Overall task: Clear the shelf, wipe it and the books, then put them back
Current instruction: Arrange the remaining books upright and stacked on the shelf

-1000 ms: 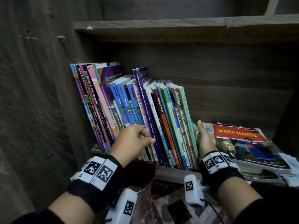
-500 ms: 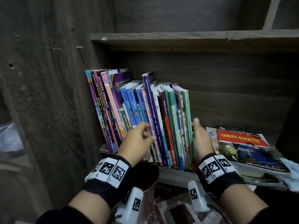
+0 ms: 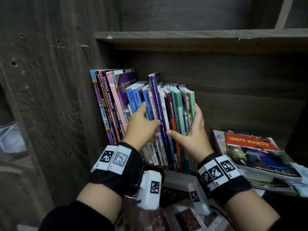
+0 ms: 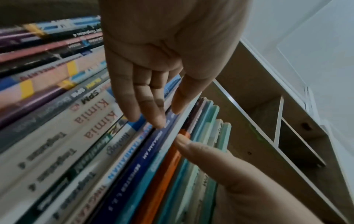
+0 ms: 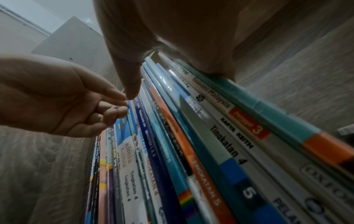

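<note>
Dark wooden shelf (image 3: pixel 175 176) carries a leaning row of books (image 3: pixel 160 117). Left hand (image 3: pixel 141 124) pushes straight fingers between the spines; right hand (image 3: pixel 191 130) clasps the row's right end, thumb on front.

2 hands (image 3: pixel 143 124), 1 row of upright books (image 3: pixel 168 114), 1 flat stack of books (image 3: pixel 250 147), 2 shelf boards (image 3: pixel 183 37)

Left hand (image 3: pixel 141 125) moved up and in; fingers (image 3: pixel 142 106) now poke between blue spines, before curled low near bottom of books (image 3: pixel 168 117). Right hand (image 3: pixel 191 130) slid higher up end of row, thumb now across spines. Books stand straighter.
</note>
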A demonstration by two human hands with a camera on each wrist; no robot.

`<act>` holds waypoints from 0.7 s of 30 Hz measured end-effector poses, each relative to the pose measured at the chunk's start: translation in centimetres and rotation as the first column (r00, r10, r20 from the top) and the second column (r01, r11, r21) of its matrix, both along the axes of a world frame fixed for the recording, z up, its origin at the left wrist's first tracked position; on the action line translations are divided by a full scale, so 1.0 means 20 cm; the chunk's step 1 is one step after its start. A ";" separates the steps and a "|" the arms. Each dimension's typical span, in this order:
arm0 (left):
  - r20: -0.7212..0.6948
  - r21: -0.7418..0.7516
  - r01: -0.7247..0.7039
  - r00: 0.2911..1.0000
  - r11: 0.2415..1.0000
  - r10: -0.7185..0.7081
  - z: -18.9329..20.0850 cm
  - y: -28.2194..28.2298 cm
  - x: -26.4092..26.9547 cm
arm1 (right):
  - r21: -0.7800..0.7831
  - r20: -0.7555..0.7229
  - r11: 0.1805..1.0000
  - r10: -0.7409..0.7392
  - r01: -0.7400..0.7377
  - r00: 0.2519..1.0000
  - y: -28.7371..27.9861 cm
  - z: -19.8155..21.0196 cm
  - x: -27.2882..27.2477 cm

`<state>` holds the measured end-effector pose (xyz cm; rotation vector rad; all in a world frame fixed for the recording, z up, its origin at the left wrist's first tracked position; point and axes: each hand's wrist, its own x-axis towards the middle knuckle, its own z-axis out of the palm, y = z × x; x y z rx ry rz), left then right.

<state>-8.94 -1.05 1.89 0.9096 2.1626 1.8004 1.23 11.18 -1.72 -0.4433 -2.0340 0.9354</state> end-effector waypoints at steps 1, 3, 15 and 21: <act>0.009 -0.015 0.005 1.000 1.000 -0.005 0.00 0.01 0.00 | -0.004 -0.001 1.000 0.006 -0.006 1.000 0.00 0.00 0.00; -0.096 -0.094 -0.044 0.995 0.995 0.035 0.01 0.01 0.00 | -0.014 -0.001 1.000 0.019 -0.019 1.000 0.00 0.00 0.01; -0.527 -0.102 -0.274 0.830 0.956 0.182 -0.04 -0.06 0.02 | -0.012 0.035 0.998 0.056 -0.055 0.998 0.03 -0.02 0.01; -0.361 -0.098 -0.226 0.916 0.969 0.177 -0.08 0.00 -0.09 | -0.052 0.025 0.998 0.041 -0.040 0.999 0.05 -0.12 0.02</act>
